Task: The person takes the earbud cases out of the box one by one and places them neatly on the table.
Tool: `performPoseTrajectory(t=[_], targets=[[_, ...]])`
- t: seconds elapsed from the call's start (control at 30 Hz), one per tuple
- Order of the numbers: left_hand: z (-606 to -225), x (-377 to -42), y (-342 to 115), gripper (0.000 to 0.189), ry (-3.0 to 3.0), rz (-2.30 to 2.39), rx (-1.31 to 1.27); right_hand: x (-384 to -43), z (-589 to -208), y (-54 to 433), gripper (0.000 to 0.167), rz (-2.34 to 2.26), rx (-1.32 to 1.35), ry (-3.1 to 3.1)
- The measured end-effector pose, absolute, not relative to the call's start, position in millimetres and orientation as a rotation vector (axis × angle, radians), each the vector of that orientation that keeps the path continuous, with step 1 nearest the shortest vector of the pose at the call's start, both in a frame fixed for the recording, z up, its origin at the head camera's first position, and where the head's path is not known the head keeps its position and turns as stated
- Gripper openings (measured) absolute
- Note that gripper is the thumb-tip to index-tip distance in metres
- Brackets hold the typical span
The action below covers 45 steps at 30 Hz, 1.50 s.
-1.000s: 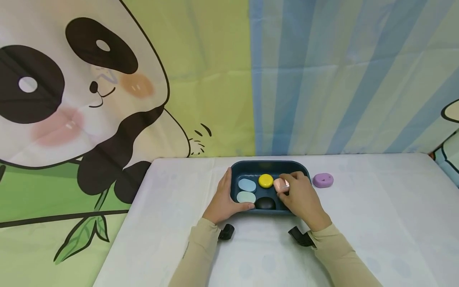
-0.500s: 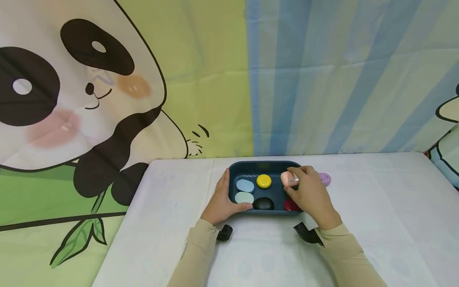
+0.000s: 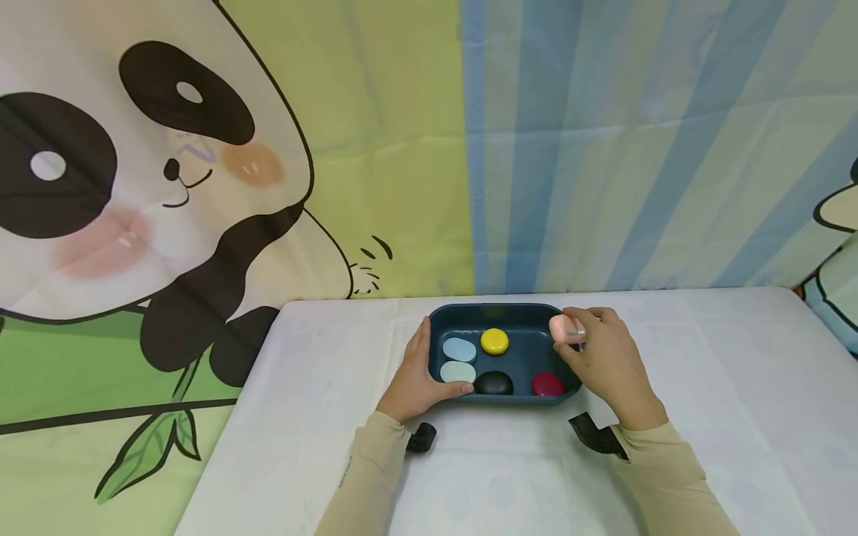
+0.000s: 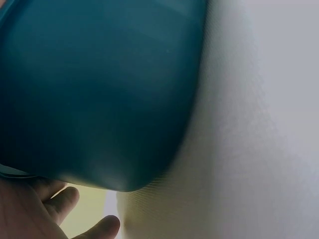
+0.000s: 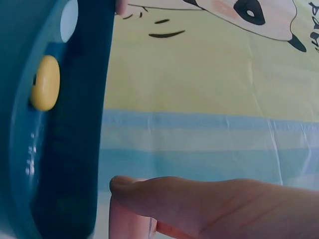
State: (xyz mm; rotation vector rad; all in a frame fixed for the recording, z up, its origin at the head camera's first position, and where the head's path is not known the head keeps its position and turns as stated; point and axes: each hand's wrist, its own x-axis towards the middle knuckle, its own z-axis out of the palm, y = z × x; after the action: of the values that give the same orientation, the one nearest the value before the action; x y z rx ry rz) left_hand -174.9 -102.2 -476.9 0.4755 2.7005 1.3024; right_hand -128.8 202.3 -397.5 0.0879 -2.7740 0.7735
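Note:
A dark blue rectangular tray (image 3: 523, 313) with rounded corners lies on the white table. My left hand (image 3: 417, 380) holds its left end, thumb over the front rim and fingers along the side. Between thumb and fingers, my right hand (image 3: 606, 357) pinches a small pale pink rounded piece (image 3: 564, 329) with a shiny clear part, at the tray's right rim. Inside the tray are a yellow round piece (image 3: 494, 342), a light blue oval (image 3: 459, 349), a pale green oval (image 3: 459, 372), a black domed piece (image 3: 494, 383) and a dark red one (image 3: 548, 384).
The white-covered table (image 3: 737, 417) reaches back to a printed curtain (image 3: 402, 149) with a panda. Black wrist mounts (image 3: 422, 437) stick out at both sleeves.
My right hand has carried the pink piece from inside the tray rightward to its right rim. The dark red piece has come into view; the purple piece beside the tray is now hidden.

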Motion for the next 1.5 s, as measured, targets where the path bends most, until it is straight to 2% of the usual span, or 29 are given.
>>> performPoseTrajectory(t=[0.47, 1.5], targets=[[-478.3, -173.6, -101.8, 0.137, 2.691, 1.326, 0.459, -126.5, -406.2, 232.4, 0.048, 0.713, 0.070, -2.619], [-475.2, -171.2, -102.5, 0.138, 2.679, 1.333, 0.483, -125.9, -436.3, 288.0, 0.048, 0.672, -0.133, -2.741]])
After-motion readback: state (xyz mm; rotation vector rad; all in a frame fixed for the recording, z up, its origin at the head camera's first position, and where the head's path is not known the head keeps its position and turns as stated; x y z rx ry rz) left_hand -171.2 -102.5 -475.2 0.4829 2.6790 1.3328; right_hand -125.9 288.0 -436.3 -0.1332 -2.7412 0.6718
